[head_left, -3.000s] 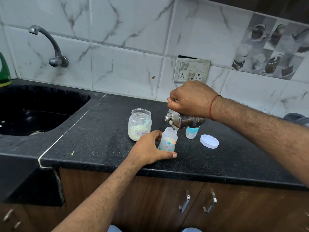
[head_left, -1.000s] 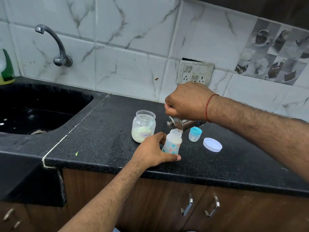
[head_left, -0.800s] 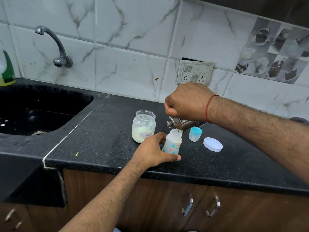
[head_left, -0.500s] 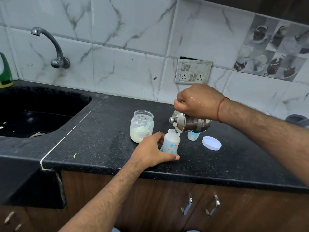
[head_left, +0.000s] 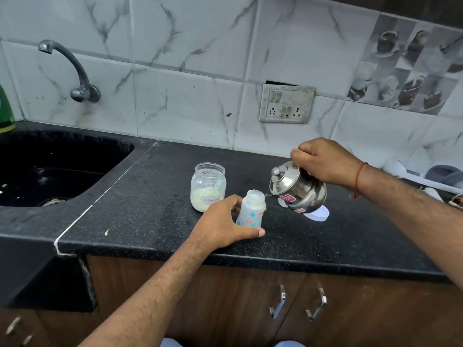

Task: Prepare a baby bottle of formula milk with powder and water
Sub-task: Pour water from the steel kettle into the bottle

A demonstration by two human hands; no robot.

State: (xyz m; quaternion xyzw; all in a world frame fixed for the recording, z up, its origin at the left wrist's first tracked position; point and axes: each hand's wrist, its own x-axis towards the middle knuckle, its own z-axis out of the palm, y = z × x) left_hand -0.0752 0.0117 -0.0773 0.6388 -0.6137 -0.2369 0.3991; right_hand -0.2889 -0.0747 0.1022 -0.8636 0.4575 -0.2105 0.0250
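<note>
A small open baby bottle with printed pictures stands on the black counter. My left hand is wrapped around its lower half. My right hand grips the handle of a steel kettle, tilted to the left, with its spout just beside the bottle's mouth. A thin thread of water hangs at the spout. Behind the bottle, to its left, stands an open glass jar labelled Formula, part full of pale powder.
A white lid lies on the counter, partly hidden under the kettle. A black sink with a wall tap is to the left. A switch socket sits on the tiled wall. Cabinet doors with handles are below.
The kettle has moved right and tipped back toward upright, away from the bottle's mouth. It now hides the small blue-capped piece. My left hand stays on the bottle.
</note>
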